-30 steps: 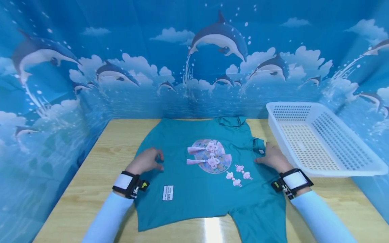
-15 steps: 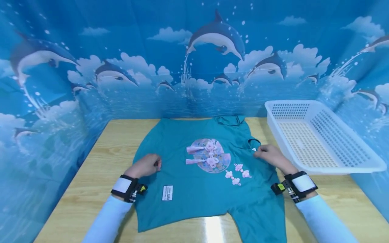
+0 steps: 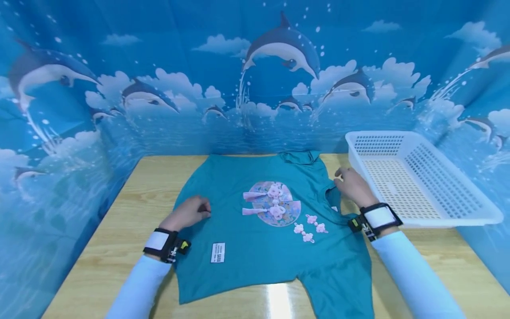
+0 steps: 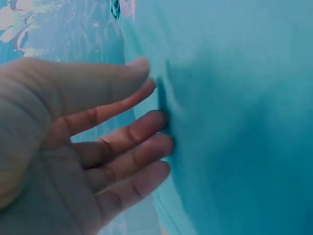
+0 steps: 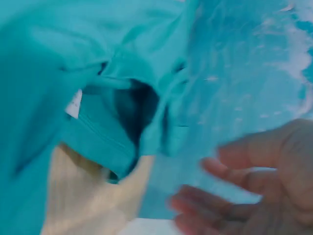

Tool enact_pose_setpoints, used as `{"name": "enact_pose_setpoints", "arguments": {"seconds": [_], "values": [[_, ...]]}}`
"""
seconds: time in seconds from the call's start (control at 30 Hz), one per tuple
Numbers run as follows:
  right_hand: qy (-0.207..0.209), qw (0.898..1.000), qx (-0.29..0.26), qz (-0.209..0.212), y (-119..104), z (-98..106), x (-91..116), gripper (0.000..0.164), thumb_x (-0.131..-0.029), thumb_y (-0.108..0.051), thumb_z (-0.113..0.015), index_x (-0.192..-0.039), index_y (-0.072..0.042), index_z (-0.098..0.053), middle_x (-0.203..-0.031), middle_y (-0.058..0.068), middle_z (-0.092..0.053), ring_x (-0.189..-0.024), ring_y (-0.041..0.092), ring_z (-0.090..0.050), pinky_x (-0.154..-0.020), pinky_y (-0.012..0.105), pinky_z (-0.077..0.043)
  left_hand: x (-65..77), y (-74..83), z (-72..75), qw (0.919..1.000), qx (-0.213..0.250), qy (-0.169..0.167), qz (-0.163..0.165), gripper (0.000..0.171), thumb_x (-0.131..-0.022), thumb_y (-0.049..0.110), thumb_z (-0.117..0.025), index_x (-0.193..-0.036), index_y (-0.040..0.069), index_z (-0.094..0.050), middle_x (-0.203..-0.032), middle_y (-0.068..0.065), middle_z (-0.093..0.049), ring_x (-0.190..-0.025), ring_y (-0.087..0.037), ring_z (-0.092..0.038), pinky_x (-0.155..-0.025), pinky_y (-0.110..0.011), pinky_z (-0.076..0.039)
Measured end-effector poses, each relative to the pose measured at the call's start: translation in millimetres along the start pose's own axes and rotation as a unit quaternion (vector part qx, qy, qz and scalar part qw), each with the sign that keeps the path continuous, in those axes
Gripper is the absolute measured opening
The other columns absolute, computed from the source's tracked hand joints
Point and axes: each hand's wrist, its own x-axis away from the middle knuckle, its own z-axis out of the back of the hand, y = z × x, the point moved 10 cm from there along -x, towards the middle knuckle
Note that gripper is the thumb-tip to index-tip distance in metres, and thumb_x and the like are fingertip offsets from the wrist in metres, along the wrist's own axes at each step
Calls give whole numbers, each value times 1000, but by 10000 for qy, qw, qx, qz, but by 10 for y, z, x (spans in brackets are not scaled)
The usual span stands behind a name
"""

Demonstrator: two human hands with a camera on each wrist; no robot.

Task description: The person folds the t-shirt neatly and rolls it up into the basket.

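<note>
A teal shirt (image 3: 251, 248) lies spread with its neck side towards the right. Fingertips of my left hand (image 3: 186, 213) rest on the fabric at its left part; in the left wrist view the thumb (image 4: 107, 81) and fingers are apart, with no cloth between them. My right hand (image 3: 353, 186) is just past the collar (image 3: 334, 197), off the cloth, its fingers loosely bent and holding nothing. In the right wrist view the collar stands gaping, with a small white tag (image 5: 74, 104) inside. A round printed patch with pink tassels (image 3: 255, 212) decorates the shirt.
Behind the right hand stands a white plastic basket (image 3: 446, 221). Pink flower-shaped knots (image 3: 303, 232) and a white label (image 3: 218, 252) are on the shirt. The wooden table (image 3: 119, 221) meets a blue dolphin-printed curtain (image 3: 179, 133) at the back and sides.
My right hand pinched the collar edge, shifted it, then let go and moved up and away. The collar now gapes more. The left hand has barely moved.
</note>
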Motion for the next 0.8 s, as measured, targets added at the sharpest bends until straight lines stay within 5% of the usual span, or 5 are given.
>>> {"name": "enact_pose_setpoints", "arguments": {"seconds": [0.1,0.2,0.47,0.67,0.8], "values": [[-45,9990,193,399,-62,-119,-267,39,-101,-14,-35,-130,9,-48,-129,34,-46,-115,47,-48,-90,56,-43,-22,-4,16,9999,-86,121,20,25,-87,14,-68,-111,7,-65,-113,-12,-59,-106,-30,-55,-86,-46,-47],[-418,9970,467,453,26,-319,-455,41,-102,-15,-31,-127,10,-51,-128,33,-50,-115,46,-49,-94,55,-41,-24,3,-29,9999,-96,-18,101,46,-83,17,-73,-126,9,-60,-129,-15,-51,-121,-36,-47,-96,-52,-43],[-601,9940,911,37,271,-414,-630,45,-102,-19,-31,-132,11,-46,-132,35,-45,-120,49,-45,-100,57,-38,28,5,-39,9997,-12,-66,243,56,-76,14,-79,-128,10,-60,-127,-11,-49,-119,-32,-47,-96,-51,-44],[-836,9945,635,-2,185,-384,-498,53,-104,-26,-31,-142,10,-32,-147,36,-23,-134,51,-25,-111,58,-24,47,7,-44,9998,27,-79,192,52,-79,15,-77,-127,10,-60,-128,-12,-49,-121,-34,-46,-96,-52,-43],[-801,9945,356,577,-71,-254,-127,58,-103,-34,-36,-142,9,-33,-151,34,-16,-136,52,-21,-109,60,-23,126,33,16,10000,31,42,-16,45,-85,18,-71,-128,8,-59,-130,-15,-50,-122,-36,-46,-97,-52,-43]]}}
